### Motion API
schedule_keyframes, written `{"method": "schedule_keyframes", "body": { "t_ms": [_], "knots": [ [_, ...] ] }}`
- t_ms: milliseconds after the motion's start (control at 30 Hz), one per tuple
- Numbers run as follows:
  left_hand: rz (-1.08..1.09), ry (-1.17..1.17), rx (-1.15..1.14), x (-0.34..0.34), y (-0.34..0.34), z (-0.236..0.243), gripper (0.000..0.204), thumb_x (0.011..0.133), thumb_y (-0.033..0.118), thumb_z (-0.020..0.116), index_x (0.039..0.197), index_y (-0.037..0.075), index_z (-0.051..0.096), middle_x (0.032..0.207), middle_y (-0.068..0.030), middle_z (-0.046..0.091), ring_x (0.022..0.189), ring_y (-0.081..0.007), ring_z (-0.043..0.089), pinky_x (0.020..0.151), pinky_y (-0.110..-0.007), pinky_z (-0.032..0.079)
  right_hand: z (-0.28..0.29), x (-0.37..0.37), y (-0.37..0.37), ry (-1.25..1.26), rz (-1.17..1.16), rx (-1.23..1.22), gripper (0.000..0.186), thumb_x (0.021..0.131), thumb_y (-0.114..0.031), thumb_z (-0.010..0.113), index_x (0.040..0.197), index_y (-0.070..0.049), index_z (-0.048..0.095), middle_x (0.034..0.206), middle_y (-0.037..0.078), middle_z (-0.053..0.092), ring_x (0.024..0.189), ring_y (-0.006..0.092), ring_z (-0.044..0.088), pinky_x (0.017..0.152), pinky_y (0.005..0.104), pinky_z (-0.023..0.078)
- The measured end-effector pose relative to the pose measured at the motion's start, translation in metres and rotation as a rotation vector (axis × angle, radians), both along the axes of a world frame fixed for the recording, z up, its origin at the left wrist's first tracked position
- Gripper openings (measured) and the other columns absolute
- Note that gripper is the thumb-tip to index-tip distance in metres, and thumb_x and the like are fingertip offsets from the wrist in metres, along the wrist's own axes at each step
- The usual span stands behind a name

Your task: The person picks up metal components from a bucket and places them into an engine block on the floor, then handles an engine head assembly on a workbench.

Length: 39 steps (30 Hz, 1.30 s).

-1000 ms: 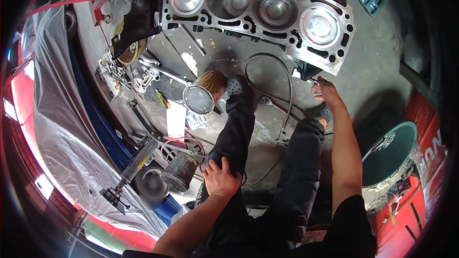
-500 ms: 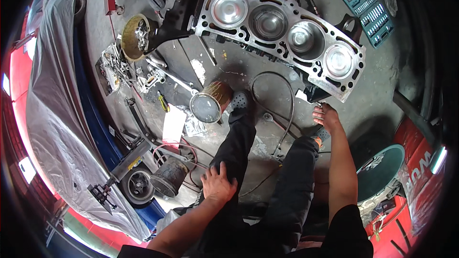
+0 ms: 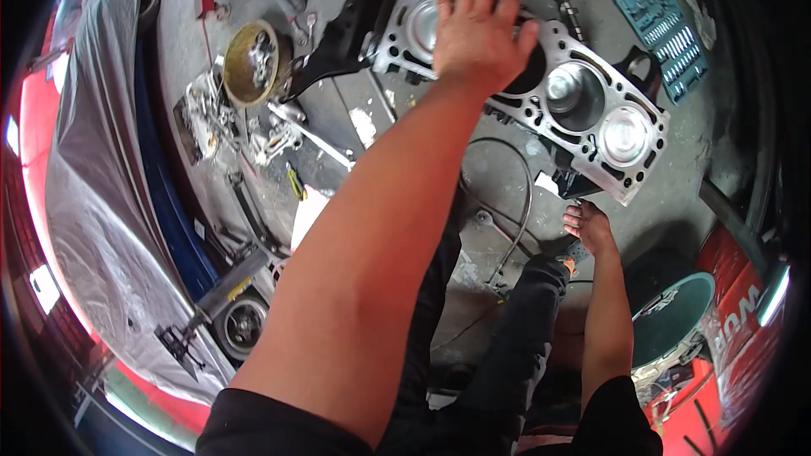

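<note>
An engine block point(image 3: 601, 171) with a bare silver top face and round cylinders lies tilted across the upper middle. My left hand point(image 3: 480, 29) reaches over it with fingers spread, lying across the top face and covering part of the left cylinders. A shiny piston point(image 3: 625, 133) shows in the cylinder at the right end, and another sits in the bore beside it. Below that right end, close to the block's dark underside, my right hand point(image 3: 589, 226) has its fingers curled together. Whatever they grip there is too small to make out.
A blue-green socket set case point(image 3: 663, 34) lies open at the upper right. Left of the block are a yellowish bucket point(image 3: 251, 67) of metal parts and several loose tools. A hose point(image 3: 528, 194) loops on the floor. A dark green tub point(image 3: 676, 321) stands at the lower right.
My left hand has risen from my left knee and stretched forward onto the block's top face. My right hand stays by the block's lower right end. The view has shifted slightly.
</note>
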<state>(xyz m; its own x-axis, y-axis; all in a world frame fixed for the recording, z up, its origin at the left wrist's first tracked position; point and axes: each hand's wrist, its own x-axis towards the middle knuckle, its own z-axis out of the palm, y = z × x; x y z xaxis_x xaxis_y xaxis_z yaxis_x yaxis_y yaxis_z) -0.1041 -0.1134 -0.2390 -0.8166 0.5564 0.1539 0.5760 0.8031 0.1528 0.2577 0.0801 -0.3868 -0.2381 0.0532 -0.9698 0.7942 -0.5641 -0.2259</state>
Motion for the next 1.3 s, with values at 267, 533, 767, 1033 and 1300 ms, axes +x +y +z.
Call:
{"method": "schedule_keyframes", "body": {
  "t_ms": [267, 533, 767, 1033, 1300],
  "knots": [
    [0.032, -0.047, 0.168, -0.001, -0.009, 0.000, 0.048, 0.086, 0.042, 0.050, 0.116, 0.005, 0.057, 0.123, -0.0161, 0.051, 0.125, -0.0336, 0.038, 0.110, -0.056, 0.016, -0.043, 0.001, 0.020, -0.436, 0.308, 0.033, 0.041, 0.095, -0.048, 0.038, 0.088, -0.010, 0.052, 0.078, 0.007, 0.061, 0.081, 0.0224, 0.065, 0.065, 0.0432, 0.054],
    [0.062, -0.163, 0.269, -0.003, -0.019, 0.005, 0.047, 0.085, 0.038, 0.050, 0.114, 0.004, 0.060, 0.121, -0.0155, 0.053, 0.126, -0.0322, 0.039, 0.112, -0.055, 0.015, -0.024, -0.007, 0.032, -0.217, 0.203, 0.001, 0.009, 0.093, -0.016, 0.051, 0.100, -0.013, 0.055, 0.087, 0.000, 0.057, 0.067, 0.0165, 0.059, 0.074, 0.0401, 0.052],
    [0.090, -0.139, 0.233, -0.001, -0.024, 0.003, 0.047, 0.081, 0.037, 0.052, 0.112, 0.003, 0.060, 0.120, -0.0133, 0.054, 0.126, -0.0333, 0.038, 0.112, -0.055, 0.015, -0.027, -0.014, 0.022, -0.203, 0.237, -0.117, 0.004, 0.091, -0.016, 0.056, 0.090, -0.017, 0.052, 0.070, -0.005, 0.049, 0.056, 0.0083, 0.047, 0.075, 0.0380, 0.052],
    [-0.049, -0.263, -0.041, -0.009, -0.003, -0.004, 0.045, 0.080, 0.034, 0.050, 0.111, 0.004, 0.059, 0.115, -0.0150, 0.054, 0.119, -0.0331, 0.042, 0.104, -0.064, 0.019, -0.042, 0.008, 0.036, -0.223, 0.300, -0.070, 0.015, 0.091, -0.007, 0.041, 0.090, -0.011, 0.055, 0.071, 0.000, 0.049, 0.058, 0.0132, 0.049, 0.076, 0.0395, 0.050],
    [-0.019, 0.012, 0.159, -0.007, 0.006, 0.011, 0.037, 0.079, 0.025, 0.060, 0.109, 0.004, 0.058, 0.113, -0.0139, 0.053, 0.114, -0.0328, 0.045, 0.106, -0.053, 0.025, -0.014, -0.022, 0.028, -0.177, 0.128, -0.068, 0.012, 0.091, -0.011, 0.046, 0.096, -0.008, 0.056, 0.084, 0.004, 0.056, 0.072, 0.0152, 0.055, 0.075, 0.0389, 0.052]
  ]
}}
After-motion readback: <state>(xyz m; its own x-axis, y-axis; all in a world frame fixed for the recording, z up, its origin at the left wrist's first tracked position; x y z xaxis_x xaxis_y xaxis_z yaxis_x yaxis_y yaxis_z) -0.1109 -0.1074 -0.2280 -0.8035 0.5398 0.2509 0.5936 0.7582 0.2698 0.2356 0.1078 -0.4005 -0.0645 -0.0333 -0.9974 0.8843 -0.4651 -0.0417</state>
